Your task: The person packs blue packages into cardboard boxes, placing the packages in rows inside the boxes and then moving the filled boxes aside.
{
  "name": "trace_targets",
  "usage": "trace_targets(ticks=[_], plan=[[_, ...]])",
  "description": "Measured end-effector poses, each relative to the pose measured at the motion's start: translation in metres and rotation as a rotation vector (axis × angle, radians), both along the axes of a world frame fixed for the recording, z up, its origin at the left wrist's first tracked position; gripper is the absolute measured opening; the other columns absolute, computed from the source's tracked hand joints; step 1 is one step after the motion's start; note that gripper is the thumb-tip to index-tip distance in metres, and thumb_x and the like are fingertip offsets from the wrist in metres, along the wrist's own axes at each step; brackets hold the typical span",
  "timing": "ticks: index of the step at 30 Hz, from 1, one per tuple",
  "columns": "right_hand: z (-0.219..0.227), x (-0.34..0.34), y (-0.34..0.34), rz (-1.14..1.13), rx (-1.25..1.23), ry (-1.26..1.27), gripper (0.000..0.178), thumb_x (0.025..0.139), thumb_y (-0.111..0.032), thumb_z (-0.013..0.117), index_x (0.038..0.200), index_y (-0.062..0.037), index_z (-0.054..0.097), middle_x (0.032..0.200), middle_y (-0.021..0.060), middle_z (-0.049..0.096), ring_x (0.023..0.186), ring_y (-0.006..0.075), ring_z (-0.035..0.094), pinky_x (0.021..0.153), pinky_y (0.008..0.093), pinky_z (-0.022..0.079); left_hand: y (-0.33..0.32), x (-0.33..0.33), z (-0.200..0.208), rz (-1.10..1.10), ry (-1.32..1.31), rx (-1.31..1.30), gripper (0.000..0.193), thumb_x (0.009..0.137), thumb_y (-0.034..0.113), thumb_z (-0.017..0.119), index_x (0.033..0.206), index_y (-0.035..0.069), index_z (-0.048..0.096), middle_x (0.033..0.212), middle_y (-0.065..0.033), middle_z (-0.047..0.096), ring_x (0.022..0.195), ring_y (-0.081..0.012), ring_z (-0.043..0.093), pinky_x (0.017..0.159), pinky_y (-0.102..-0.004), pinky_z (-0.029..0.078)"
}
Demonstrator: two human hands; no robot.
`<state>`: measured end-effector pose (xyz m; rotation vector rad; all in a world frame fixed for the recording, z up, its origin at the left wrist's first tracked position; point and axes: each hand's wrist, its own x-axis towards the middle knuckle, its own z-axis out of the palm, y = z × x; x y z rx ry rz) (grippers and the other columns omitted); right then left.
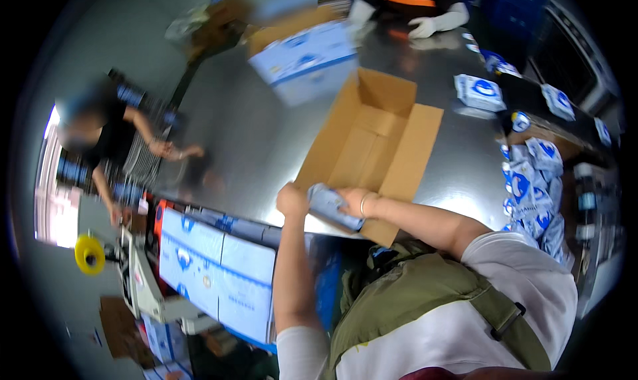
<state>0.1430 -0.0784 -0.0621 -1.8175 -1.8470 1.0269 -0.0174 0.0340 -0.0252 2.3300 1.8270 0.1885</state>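
Note:
An open cardboard box point(371, 137) lies at a slant on the metal table before me, its long side flap folded outward. At its near left corner, my left hand point(291, 200) is closed on the cardboard edge. My right hand point(352, 200) reaches over the near end and grips a white-and-blue soft pack point(327, 207) just inside the box. Its fingers are partly hidden by the pack. Most of the box floor shows as bare brown cardboard.
Beyond stands a blue-and-white carton point(309, 64) on the metal table point(232, 127). Soft packs point(480, 93) lie at the right, with a heap of packs point(531, 190) nearer me. Flat printed cartons point(216, 267) sit lower left beside a tape roll point(90, 254). Two co-workers stand across and left.

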Motion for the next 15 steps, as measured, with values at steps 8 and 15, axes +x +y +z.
trace_targets(ticks=[8, 15], plan=[[0.018, 0.195, -0.107, -0.438, 0.688, -0.254, 0.06, 0.062, -0.005, 0.064, 0.121, -0.0065, 0.053, 0.123, 0.0138, 0.052, 0.122, 0.0333, 0.043, 0.105, 0.0448, 0.033, 0.048, -0.031, 0.036, 0.128, -0.017, -0.03, 0.03, 0.075, 0.026, 0.064, 0.095, 0.003, 0.065, 0.093, -0.0193, 0.066, 0.089, -0.0387, 0.063, 0.078, -0.046, 0.05], [0.035, 0.502, -0.195, -0.95, 0.179, -1.146, 0.095, 0.06, -0.001, 0.068, 0.143, -0.0221, 0.027, 0.146, 0.0125, 0.029, 0.139, 0.0313, 0.021, 0.11, 0.0537, 0.016, 0.057, -0.018, 0.018, 0.113, 0.058, 0.046, 0.027, 0.076, 0.011, 0.066, 0.1, 0.0, 0.061, 0.089, -0.0196, 0.066, 0.085, -0.0377, 0.063, 0.073, -0.0441, 0.049]])
